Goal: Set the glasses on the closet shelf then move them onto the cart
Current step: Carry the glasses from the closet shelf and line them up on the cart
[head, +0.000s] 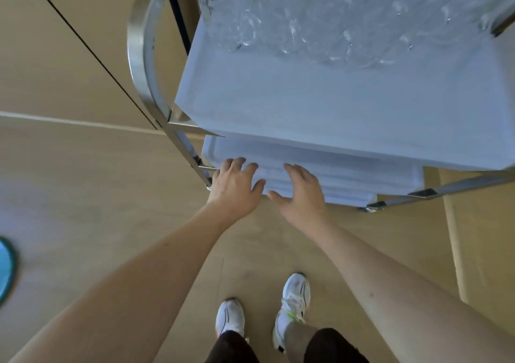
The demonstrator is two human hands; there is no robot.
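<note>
Several clear glasses stand packed together on the far part of the white top tray of a steel-framed cart. Below me, my left hand and my right hand reach side by side toward the front of the lower white tray. Both hands have fingers spread and relaxed and hold nothing. The fingertips lie over the lower tray's front edge; I cannot tell if they touch it.
Beige closet doors with a dark seam stand to the left of the cart. The floor is light wood. A blue round object sits at the left edge. My white shoes stand just before the cart.
</note>
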